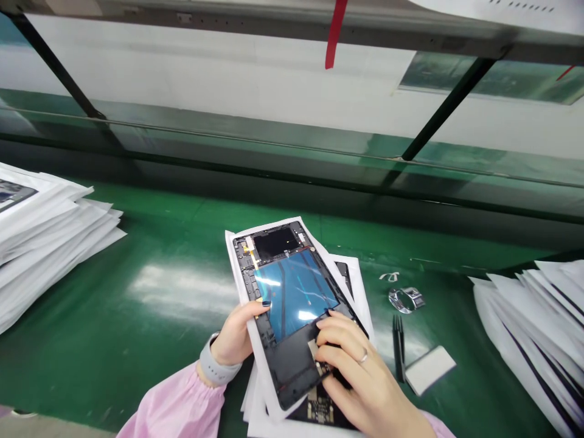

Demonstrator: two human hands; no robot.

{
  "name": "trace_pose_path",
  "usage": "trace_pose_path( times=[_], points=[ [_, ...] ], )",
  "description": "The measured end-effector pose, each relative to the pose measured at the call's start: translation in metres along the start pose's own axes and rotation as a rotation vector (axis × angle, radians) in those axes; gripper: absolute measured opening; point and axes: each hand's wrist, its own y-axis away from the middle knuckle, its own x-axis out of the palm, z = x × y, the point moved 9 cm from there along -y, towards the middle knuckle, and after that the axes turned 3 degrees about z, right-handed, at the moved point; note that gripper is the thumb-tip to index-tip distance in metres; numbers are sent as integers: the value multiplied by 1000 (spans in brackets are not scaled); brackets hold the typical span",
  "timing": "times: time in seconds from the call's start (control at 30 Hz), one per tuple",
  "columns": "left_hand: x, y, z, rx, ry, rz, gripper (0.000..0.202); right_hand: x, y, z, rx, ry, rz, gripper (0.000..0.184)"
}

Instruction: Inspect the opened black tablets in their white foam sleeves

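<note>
Pink sleeves [176, 404] are seen nearest the camera at 6 o'clock, and a green-topped desk [159, 222] is spread beneath everything. At 12 o'clock, a glazed overhead rack [228, 73] with black struts is crossed by a strip of red tape [334, 33]. Stacks of white sheets are piled at 9 o'clock [45, 237] and 3 o'clock [529, 328].

An opened tablet [292, 292], its blue-filmed panel exposed, is held at centre on a white backing sheet [237, 267], raised over further sheets. Its edge is gripped by the closed left hand [235, 334], with a grey watch band [219, 365] on the wrist. The right hand [360, 371] is curled over the tablet's lower black section, fingertips on it; whether it is actually clamped cannot be told. A circuit board [319, 407] is partly visible beneath, its view blocked by that hand.

A slip from either hand could drop the tablet onto that board, and the amber flex cable [252, 255] could be snagged by a careless finger. Tweezers [398, 347], a white pad [429, 370] and a metal bracket [405, 298] are laid at about 3 o'clock.
</note>
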Motion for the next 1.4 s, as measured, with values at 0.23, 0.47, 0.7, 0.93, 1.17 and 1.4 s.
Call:
trace_pose_path(
  times=[0.23, 0.47, 0.7, 0.93, 1.17, 1.4],
  points=[
    [6, -1, -1, -30, -55, 1, 14, -2, 0, -2, 36, 166, -22, 29],
    [-2, 4, -1, -47, -60, -23, 14, -20, 17, -27, 118, -14, -11, 27],
    [-15, 4, 6, -102, -23, -23, 17, -37, 47, -100, 582, -526, -338, 21],
    [-20, 5, 17, -140, 55, 18, 10, 1, 42, -101, 737, -1036, -176, 24],
    [7, 5, 14, -175, 109, 209, 24, 1, 49, -103, 801, -1099, -211, 23],
    [14, 5, 20, -195, 90, 264, 29, 7, 51, -103, 881, -1323, -267, 74]
  ],
)
